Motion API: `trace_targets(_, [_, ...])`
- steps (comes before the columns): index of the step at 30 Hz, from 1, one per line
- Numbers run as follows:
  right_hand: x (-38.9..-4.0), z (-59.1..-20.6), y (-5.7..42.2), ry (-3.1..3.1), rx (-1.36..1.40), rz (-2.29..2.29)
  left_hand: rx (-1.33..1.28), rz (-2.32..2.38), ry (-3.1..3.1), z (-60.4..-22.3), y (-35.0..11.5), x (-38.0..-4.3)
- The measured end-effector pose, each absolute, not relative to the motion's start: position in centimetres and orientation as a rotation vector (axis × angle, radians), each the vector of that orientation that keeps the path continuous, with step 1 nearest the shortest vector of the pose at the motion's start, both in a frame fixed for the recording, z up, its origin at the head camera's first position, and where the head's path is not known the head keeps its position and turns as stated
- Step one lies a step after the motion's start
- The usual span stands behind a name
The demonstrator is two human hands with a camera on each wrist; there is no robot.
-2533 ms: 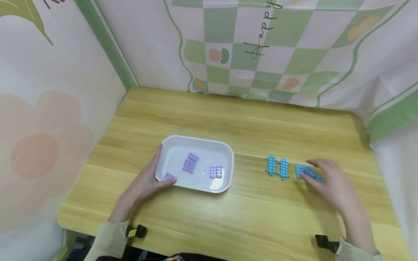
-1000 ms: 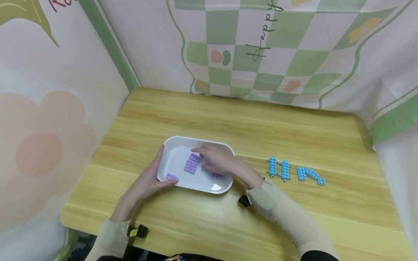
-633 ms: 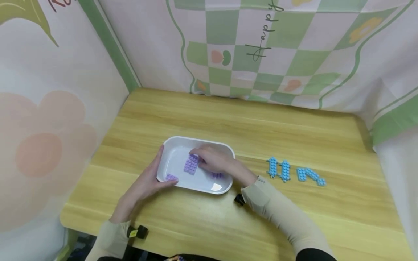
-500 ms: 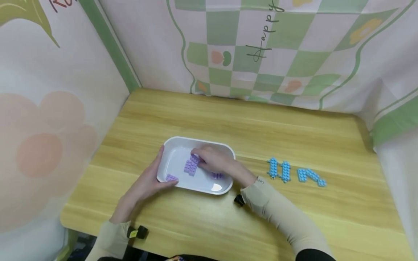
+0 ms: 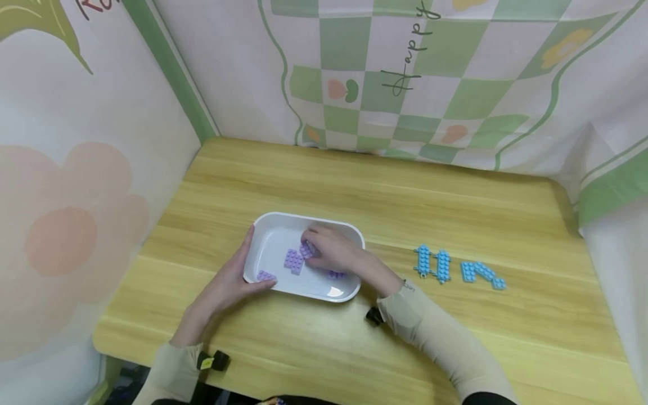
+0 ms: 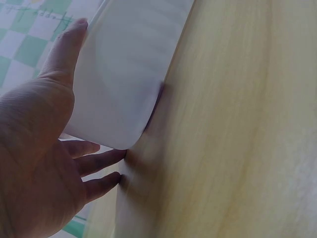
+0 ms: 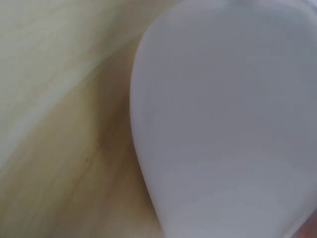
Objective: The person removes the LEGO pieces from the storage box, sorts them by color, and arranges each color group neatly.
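A white tray (image 5: 273, 239) sits on the wooden table with several light purple building bricks in it. My left hand (image 5: 230, 275) grips the tray's left end, thumb over the rim; in the left wrist view that hand (image 6: 44, 129) lies along the tray's outer wall (image 6: 119, 74). Inside the tray, my right hand (image 5: 334, 250) pinches one purple building brick (image 5: 306, 250) beside other purple bricks (image 5: 293, 261). Another purple brick (image 5: 264, 275) lies near my left thumb, and more (image 5: 336, 274) are partly hidden under the right hand. Only the tray wall (image 7: 223, 119) fills the right wrist view.
To the right of the tray, two blue brick pieces with side pegs (image 5: 423, 260) stand side by side. Further right lies an angled row of blue bricks (image 5: 484, 271). A patterned curtain (image 5: 400, 107) hangs behind the table (image 5: 354, 349).
My right hand has moved from the blue bricks into the tray. It has taken hold of a purple brick and drawn it slightly right and down from the group. The left hand stays put.
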State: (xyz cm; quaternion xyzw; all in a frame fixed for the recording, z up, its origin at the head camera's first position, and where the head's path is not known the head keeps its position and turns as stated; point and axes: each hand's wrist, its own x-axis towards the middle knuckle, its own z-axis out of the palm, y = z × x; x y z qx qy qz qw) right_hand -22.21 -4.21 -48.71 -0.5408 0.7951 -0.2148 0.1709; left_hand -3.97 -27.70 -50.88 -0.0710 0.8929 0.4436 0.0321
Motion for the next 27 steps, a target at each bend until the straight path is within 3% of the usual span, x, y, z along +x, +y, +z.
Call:
trace_targets(20, [-21.0,-47.7,-1.0,2.235,-1.722,-1.030,-0.221,1.367,2.750,-50.7,-27.7,-4.0])
trace_targets(27, [-19.8,-45.4,0.8,2.303,-1.588,-1.011,-0.209,1.368,2.755,-50.7,-27.7,-4.1])
